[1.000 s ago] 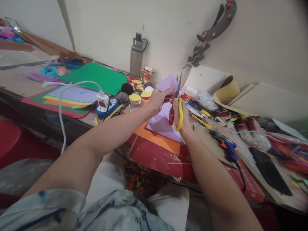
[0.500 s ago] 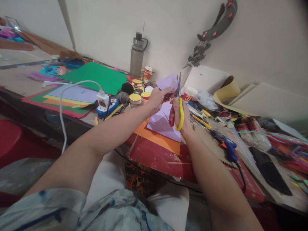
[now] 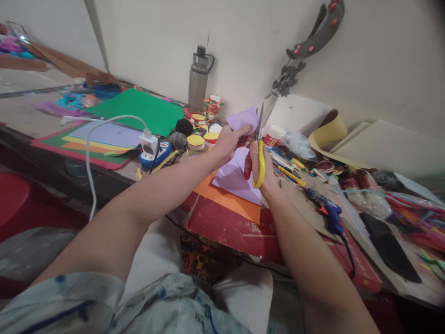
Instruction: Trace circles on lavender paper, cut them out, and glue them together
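Note:
My left hand (image 3: 227,143) pinches a small piece of purple paper (image 3: 242,118), raised above the table. In my right hand (image 3: 256,157) is a pair of scissors (image 3: 260,162) with yellow and red handles, its blades pointing up and slightly apart. The blades stand at the right edge of the purple piece; whether they touch it I cannot tell. Under my hands lies a larger purple sheet (image 3: 236,185) on top of an orange sheet (image 3: 243,208), both on a red board (image 3: 222,227).
To the right lie a blue glue gun (image 3: 332,215), a yellow cutter (image 3: 291,176) and a black phone-like slab (image 3: 389,246). A paper cup (image 3: 274,135) and a grey bottle (image 3: 198,83) stand behind. Left are a white plug (image 3: 149,143) with its cable and a green sheet (image 3: 135,111).
The scissor blades have spread slightly wider, and the purple piece has tilted a little. Both hands stay in nearly the same place.

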Available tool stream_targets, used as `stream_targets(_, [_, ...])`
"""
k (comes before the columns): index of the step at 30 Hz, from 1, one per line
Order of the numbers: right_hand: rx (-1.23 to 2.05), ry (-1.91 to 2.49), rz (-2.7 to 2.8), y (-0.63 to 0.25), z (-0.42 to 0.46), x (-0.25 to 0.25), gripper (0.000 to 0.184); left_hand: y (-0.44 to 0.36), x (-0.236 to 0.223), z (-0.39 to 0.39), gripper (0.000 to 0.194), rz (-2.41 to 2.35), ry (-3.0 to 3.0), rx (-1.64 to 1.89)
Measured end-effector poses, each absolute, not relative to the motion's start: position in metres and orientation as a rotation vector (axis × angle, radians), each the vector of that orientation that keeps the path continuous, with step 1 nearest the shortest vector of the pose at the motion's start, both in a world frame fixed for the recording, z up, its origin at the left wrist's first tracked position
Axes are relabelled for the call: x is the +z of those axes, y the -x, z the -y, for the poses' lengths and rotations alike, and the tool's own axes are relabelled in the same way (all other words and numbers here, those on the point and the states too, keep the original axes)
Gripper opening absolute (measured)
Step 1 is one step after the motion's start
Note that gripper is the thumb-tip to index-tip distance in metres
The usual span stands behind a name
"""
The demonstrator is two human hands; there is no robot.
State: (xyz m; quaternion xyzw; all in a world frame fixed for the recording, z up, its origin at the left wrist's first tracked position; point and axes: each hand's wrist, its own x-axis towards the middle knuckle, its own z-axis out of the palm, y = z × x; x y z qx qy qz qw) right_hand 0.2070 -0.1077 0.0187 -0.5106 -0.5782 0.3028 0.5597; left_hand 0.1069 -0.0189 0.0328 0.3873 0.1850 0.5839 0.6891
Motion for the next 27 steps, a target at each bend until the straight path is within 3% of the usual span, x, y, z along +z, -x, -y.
stream_targets(14, [0.717,1.188,1.331,-0.205,0.107,0.021,0.081,-0.105,0.035,0.025,0.021,-0.378,-0.896,1.283])
stream_targets(27, [0.7,1.222,1.326,-0.207,0.105,0.018,0.071,-0.102,0.038,0.023,0.021,-0.386,-0.908,1.272])
